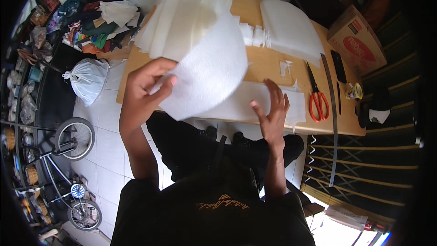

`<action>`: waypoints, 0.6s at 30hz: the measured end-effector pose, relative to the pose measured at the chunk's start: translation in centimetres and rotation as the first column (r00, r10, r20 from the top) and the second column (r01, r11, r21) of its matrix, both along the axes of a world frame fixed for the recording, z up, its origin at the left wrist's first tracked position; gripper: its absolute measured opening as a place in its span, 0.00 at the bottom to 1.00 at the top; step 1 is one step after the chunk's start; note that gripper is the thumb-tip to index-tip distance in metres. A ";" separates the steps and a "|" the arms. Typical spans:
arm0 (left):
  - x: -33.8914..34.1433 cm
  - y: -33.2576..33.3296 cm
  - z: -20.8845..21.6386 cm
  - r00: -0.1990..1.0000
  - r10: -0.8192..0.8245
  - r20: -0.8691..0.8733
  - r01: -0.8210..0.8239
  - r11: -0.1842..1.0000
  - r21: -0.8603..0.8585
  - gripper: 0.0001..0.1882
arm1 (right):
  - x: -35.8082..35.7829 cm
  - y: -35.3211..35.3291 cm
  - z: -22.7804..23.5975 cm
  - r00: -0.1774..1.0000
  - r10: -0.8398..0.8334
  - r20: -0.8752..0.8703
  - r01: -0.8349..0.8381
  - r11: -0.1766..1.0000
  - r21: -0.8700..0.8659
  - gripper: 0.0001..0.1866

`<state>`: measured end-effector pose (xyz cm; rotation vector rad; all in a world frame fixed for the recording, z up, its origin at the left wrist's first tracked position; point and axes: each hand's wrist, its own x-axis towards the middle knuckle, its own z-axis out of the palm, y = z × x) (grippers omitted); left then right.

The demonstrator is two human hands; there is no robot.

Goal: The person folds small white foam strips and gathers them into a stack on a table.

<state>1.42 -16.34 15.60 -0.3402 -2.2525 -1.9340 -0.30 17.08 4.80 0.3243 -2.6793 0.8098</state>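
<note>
My left hand (148,86) pinches the left edge of a thin white sheet (211,70) with a rounded outline, lifted above the table's near side. My right hand (273,114) hovers over the near edge with its fingers spread, holding nothing. Below it lies another flat white sheet (293,105) with ragged edges. Past the raised sheet, a fanned stack of white sheets (182,16) covers the far left of the table. To the right of my right hand rest scissors (318,106) with orange-red handles, their blades pointing away from me.
The wooden table (296,70) also bears a large white sheet pile (289,25), small scraps (285,68), a long metal ruler (334,132), a black phone (338,66) and a small tub (354,92). A cardboard box (357,41) stands right; a white bag (88,82) and bicycle (75,139) stand left.
</note>
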 end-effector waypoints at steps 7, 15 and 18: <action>2.7 1.9 -1.9 0.883 -0.467 0.049 0.469 0.883 -0.027 0.06 | -0.1 1.5 1.0 0.913 0.309 0.264 0.058 0.545 -0.836 0.58; 4.4 2.4 -0.9 0.629 -0.725 -0.280 0.775 0.614 0.151 0.11 | 4.0 4.3 2.2 0.718 0.653 0.242 0.047 0.301 -0.952 0.56; 4.7 2.3 -0.4 0.772 -0.596 -0.220 0.626 0.774 0.100 0.12 | 4.5 7.1 2.1 0.761 0.612 0.214 0.087 0.231 -0.969 0.38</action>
